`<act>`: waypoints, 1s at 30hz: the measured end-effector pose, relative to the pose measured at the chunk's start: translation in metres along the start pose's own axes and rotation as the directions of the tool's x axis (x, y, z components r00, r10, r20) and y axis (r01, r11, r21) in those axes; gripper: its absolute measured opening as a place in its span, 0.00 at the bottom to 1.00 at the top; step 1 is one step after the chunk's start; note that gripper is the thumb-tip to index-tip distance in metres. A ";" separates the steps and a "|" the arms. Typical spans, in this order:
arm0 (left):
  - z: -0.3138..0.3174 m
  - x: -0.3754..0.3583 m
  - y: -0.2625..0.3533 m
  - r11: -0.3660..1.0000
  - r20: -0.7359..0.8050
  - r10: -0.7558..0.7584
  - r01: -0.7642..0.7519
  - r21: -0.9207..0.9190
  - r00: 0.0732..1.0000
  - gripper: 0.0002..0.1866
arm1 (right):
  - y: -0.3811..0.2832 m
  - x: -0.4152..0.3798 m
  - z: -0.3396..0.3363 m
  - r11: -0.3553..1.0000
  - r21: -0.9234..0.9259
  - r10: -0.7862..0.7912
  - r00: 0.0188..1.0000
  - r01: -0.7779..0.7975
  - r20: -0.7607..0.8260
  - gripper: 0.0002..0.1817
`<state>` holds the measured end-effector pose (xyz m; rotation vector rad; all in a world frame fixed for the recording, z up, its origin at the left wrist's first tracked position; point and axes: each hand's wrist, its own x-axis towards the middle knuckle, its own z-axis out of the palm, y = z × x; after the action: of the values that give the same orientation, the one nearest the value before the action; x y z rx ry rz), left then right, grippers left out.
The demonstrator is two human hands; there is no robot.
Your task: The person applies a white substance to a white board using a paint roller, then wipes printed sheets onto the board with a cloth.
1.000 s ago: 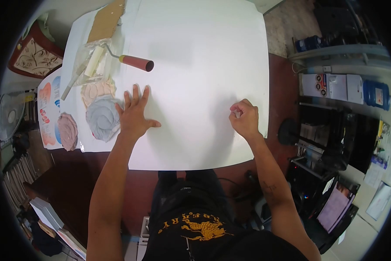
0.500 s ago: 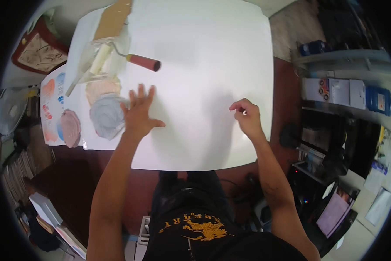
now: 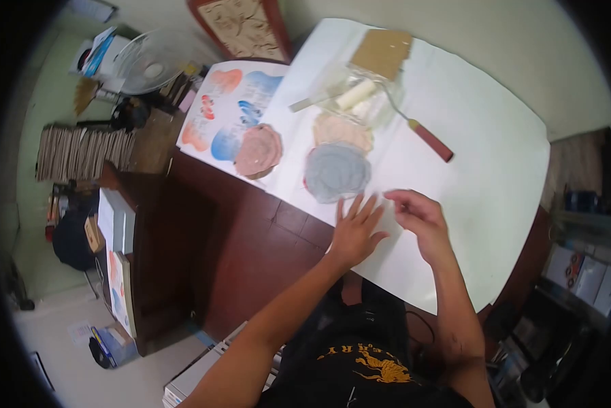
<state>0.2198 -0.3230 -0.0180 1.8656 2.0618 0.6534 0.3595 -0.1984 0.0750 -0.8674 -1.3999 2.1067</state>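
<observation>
On the dark wooden table (image 3: pixel 251 251), a large white sheet (image 3: pixel 496 170) lies under the left hand (image 3: pixel 355 233), spread flat near its left edge, and the right hand (image 3: pixel 421 219), loosely curled, just beside a grey disc (image 3: pixel 336 172).

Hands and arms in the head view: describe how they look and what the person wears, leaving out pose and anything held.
Both the left hand and the right hand are bare: no gloves, rings or watch show. Both forearms are bare too, with no sleeves reaching them. The fingers are uncovered. Below, the person wears a black shirt with a gold animal emblem under arched gold lettering.
</observation>
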 end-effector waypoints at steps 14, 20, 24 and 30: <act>-0.116 -0.003 -0.340 0.132 0.091 -0.938 0.588 -0.798 0.334 0.21 | 0.132 0.233 0.224 0.805 -0.548 0.215 0.973 -0.228 -0.090 0.17; -0.134 0.005 -0.364 0.181 0.073 -0.927 0.607 -0.774 0.369 0.10 | 0.107 0.203 0.199 0.162 -0.985 -0.071 0.996 -0.051 -0.063 0.14; -0.146 -0.017 -0.373 -0.089 0.220 -0.778 0.243 -0.966 0.589 0.11 | 0.066 0.163 0.190 0.394 -0.918 -0.244 0.967 0.032 -0.070 0.08; -0.146 -0.005 -0.340 -0.507 0.562 -0.371 0.346 -0.790 0.739 0.25 | 0.094 0.036 0.148 0.686 -0.726 -0.381 0.830 -0.042 -0.408 0.05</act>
<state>-0.1441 -0.3695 -0.0658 -0.1154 0.9305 1.4274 0.2249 -0.3034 0.0209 -1.4024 -1.8807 0.9749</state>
